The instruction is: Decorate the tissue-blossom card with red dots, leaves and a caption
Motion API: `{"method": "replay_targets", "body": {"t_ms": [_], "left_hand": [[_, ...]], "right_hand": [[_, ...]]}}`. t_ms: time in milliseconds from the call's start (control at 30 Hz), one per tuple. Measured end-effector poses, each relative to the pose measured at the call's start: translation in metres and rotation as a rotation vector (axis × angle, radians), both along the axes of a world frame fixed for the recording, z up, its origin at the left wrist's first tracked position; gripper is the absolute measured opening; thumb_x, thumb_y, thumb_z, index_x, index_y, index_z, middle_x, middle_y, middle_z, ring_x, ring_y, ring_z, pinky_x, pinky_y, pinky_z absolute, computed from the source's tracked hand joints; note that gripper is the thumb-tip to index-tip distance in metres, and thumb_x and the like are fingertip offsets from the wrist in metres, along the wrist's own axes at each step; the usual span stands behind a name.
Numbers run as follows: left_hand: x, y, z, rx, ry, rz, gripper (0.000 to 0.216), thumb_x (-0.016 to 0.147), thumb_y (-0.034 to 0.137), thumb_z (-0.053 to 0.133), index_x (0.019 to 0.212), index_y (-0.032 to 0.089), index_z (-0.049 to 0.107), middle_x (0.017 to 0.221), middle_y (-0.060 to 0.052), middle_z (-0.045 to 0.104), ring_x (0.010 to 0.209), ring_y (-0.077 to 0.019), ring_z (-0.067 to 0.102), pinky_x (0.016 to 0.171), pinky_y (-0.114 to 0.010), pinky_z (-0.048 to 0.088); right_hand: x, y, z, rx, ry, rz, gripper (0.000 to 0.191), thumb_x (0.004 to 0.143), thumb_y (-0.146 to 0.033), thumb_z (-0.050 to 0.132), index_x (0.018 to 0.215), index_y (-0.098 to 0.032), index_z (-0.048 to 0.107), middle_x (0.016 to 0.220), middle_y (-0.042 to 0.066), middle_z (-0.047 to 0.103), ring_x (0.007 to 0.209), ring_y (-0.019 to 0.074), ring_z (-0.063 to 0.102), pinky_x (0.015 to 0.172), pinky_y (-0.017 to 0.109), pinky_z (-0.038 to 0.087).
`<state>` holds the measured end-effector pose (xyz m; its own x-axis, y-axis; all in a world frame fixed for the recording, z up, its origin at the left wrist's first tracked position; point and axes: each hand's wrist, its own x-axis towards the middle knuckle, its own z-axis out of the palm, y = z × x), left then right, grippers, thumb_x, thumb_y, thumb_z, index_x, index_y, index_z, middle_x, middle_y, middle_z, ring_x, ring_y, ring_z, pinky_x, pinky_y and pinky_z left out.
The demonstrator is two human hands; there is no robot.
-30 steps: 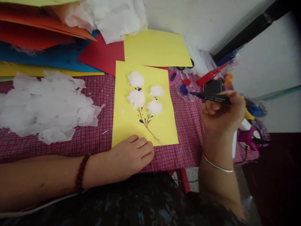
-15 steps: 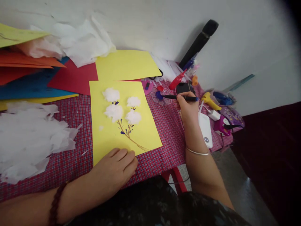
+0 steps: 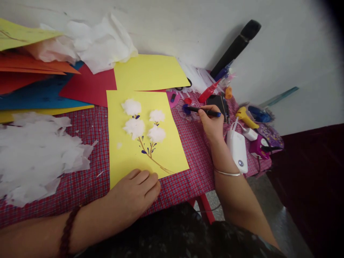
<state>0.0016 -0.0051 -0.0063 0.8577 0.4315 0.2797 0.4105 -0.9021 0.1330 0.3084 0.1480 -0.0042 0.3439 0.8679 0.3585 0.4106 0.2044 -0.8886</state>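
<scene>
A yellow sheet (image 3: pixel 126 161) lies before me with white fluffy tufts (image 3: pixel 134 128) stuck on it, above brown painted stems and small dark-blue leaf marks. My left hand (image 3: pixel 137 191) rests palm down on its lower edge, fingers curled and close together, fingertips partly hidden. To the right of the sheet, my right hand (image 3: pixel 212 122) grips a slim black pen-like tool (image 3: pixel 205 111) with a blue end; whether it is a pen or a brush is unclear. Its tip touches a dark-blue paint blob (image 3: pixel 186 108) on a clear plastic piece.
White paper scraps (image 3: pixel 40 154) cover the left side. Coloured sheets (image 3: pixel 88 86) and crumpled white tissue (image 3: pixel 104 43) lie behind. On the right are a red tube (image 3: pixel 209 91), a dark phone-like slab (image 3: pixel 217 102), a white power bank (image 3: pixel 237 150) and a yellow tool (image 3: pixel 246 117).
My right hand has shifted slightly left and down relative to the things around it, the tool tip staying at the blue paint. The whole view has shifted a little; my left hand stays on the sheet.
</scene>
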Motion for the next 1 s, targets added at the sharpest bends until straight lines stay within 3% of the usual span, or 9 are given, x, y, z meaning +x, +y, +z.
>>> {"method": "replay_targets", "body": {"t_ms": [133,267,467,700,1000], "left_hand": [[0.000,0.001,0.004,-0.018,0.016,-0.006,0.009,0.092,0.016,0.059,0.101,0.015,0.062,0.099,-0.006,0.066,0.083,-0.0208,0.054,0.073,-0.036,0.042],[0.000,0.001,0.010,-0.030,0.032,-0.021,0.018,0.092,0.017,0.060,0.109,0.013,0.061,0.102,-0.008,0.067,0.084,-0.0211,0.055,0.072,-0.035,0.041],[0.000,0.003,0.014,-0.043,0.002,-0.026,0.019,0.092,0.019,0.059,0.109,0.012,0.064,0.102,-0.010,0.067,0.084,-0.0211,0.055,0.073,-0.035,0.042],[0.001,0.002,0.014,-0.048,0.024,-0.012,0.019,0.094,0.019,0.055,0.109,0.014,0.066,0.103,-0.008,0.068,0.085,-0.0207,0.054,0.075,-0.035,0.043],[0.000,0.002,0.014,-0.073,0.008,-0.024,0.015,0.094,0.021,0.058,0.106,0.015,0.065,0.103,-0.008,0.066,0.085,-0.0213,0.054,0.072,-0.035,0.041]], "right_hand": [[0.000,0.000,0.002,0.007,0.011,0.004,0.011,0.074,-0.023,0.071,0.082,-0.020,0.064,0.066,-0.004,0.061,0.048,0.0082,0.052,0.046,0.022,0.041],[-0.003,-0.013,0.015,0.062,0.172,-0.021,0.005,0.075,-0.020,0.066,0.080,-0.021,0.065,0.059,-0.003,0.060,0.045,0.0089,0.051,0.043,0.024,0.038],[-0.040,-0.051,0.037,-0.030,0.352,0.345,0.013,0.077,-0.022,0.060,0.067,-0.018,0.068,0.045,-0.001,0.053,0.036,0.0098,0.046,0.035,0.025,0.029],[-0.066,-0.067,0.022,-0.263,0.180,0.497,0.011,0.083,-0.030,0.067,0.076,-0.022,0.069,0.048,-0.005,0.055,0.039,0.0083,0.048,0.038,0.022,0.035],[-0.064,-0.066,0.017,-0.266,0.142,0.531,0.012,0.085,-0.032,0.069,0.076,-0.023,0.069,0.049,-0.005,0.054,0.040,0.0082,0.046,0.036,0.023,0.033]]}}
